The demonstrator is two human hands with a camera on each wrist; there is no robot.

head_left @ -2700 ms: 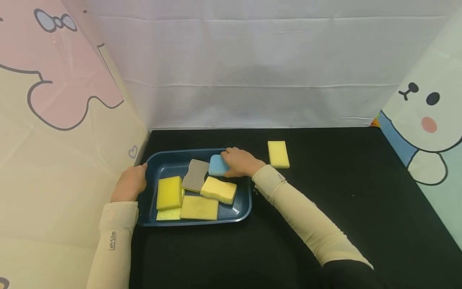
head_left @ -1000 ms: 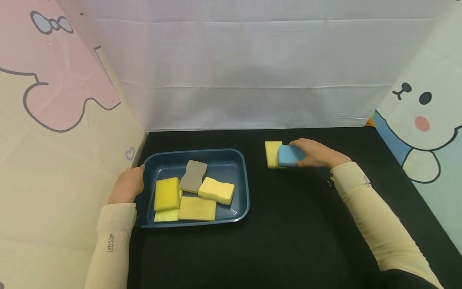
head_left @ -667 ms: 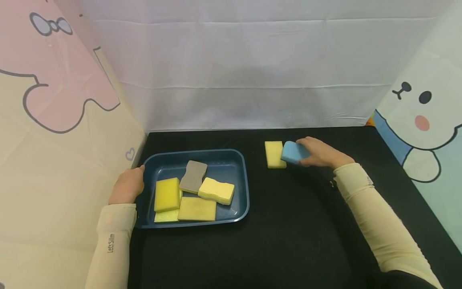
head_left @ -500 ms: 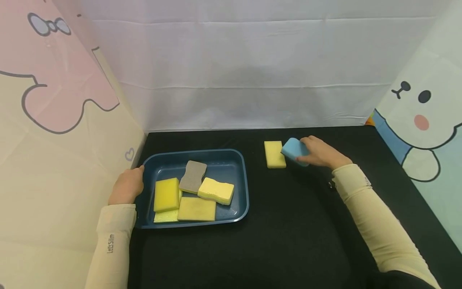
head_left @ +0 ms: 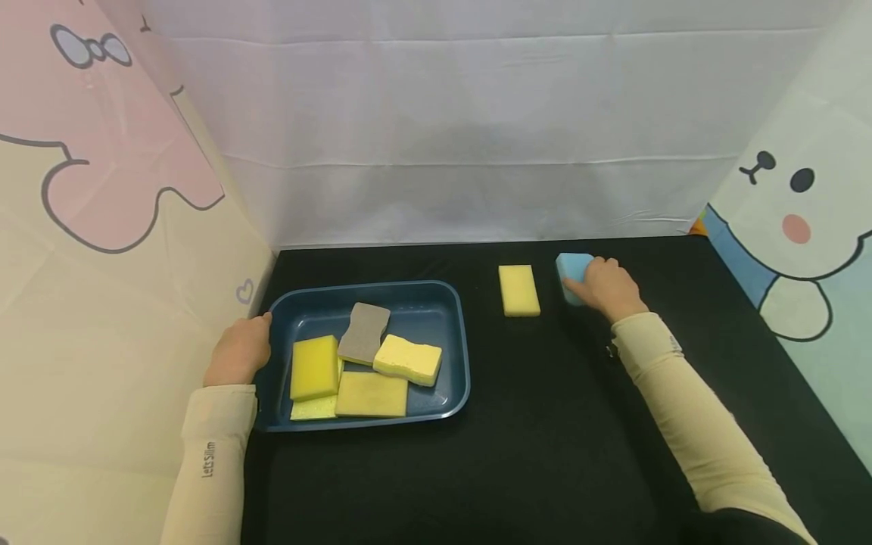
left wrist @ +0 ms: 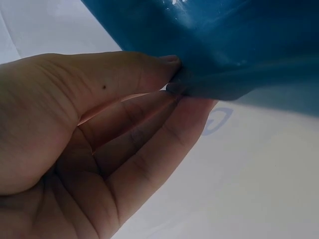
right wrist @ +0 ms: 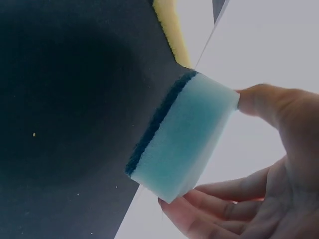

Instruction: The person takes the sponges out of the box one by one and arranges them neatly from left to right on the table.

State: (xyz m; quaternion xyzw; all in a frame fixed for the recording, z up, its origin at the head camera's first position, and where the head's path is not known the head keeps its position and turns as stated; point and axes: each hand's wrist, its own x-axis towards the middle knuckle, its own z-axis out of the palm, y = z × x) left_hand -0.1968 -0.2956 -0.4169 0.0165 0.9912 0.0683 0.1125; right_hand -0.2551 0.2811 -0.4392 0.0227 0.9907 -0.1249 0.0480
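My right hand (head_left: 608, 288) pinches a blue sponge (head_left: 574, 274) between thumb and fingers at the back right of the table. In the right wrist view the same sponge (right wrist: 187, 137) shows a dark blue scouring layer on one face. Just left of it lies a pale yellow sponge (head_left: 519, 291) flat on the black surface, apart from the blue one. My left hand (head_left: 238, 350) pinches the rim of a blue tray (head_left: 465, 356) at its left end. The left wrist view shows thumb and fingers (left wrist: 149, 159) gripping that tray edge.
Inside the tray lie a grey-topped sponge (head_left: 364, 333), a bright yellow sponge (head_left: 315, 369), a wavy yellow sponge (head_left: 408, 359) and a flat dull-yellow sponge (head_left: 372, 394). Another yellow piece (head_left: 313, 409) is partly covered. A white cloth wall (head_left: 436, 136) closes off the back.
My right hand has carried the blue sponge out of the tray, past the yellow sponge, and on to its right, turning it on the way. The left hand stays on the tray rim.
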